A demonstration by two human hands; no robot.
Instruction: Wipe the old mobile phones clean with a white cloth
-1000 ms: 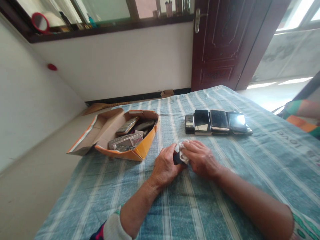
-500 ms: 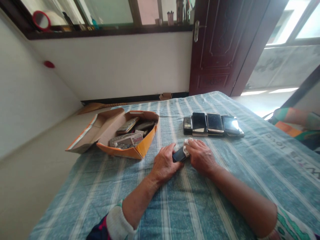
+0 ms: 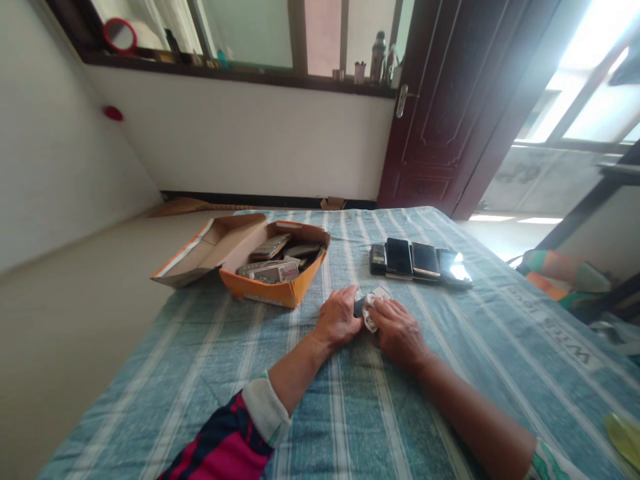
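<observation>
My left hand (image 3: 341,316) grips one end of a dark blue-grey mobile phone (image 3: 359,306), low over the striped bedspread. Pressed onto the phone's other end is a crumpled white cloth (image 3: 369,315), with the fingers of my right hand (image 3: 399,331) closed on it. Most of the phone is covered by the hands and the cloth. Beyond my right hand several phones lie in a row: a small keypad phone (image 3: 378,259), a black one (image 3: 399,257), a gold-rimmed one (image 3: 425,261) and a glare-lit one (image 3: 455,268).
An orange cardboard box (image 3: 265,291) stands open at the left, its lid (image 3: 207,250) folded outward and several old phones inside. Blue-green striped cloth (image 3: 210,380) covers the bed. Behind it are a white wall (image 3: 240,133) and a dark red door (image 3: 440,100).
The camera view has shifted and tilted. My right hand has slid the cloth over the phone toward my left hand, so less of the dark phone shows between them.
</observation>
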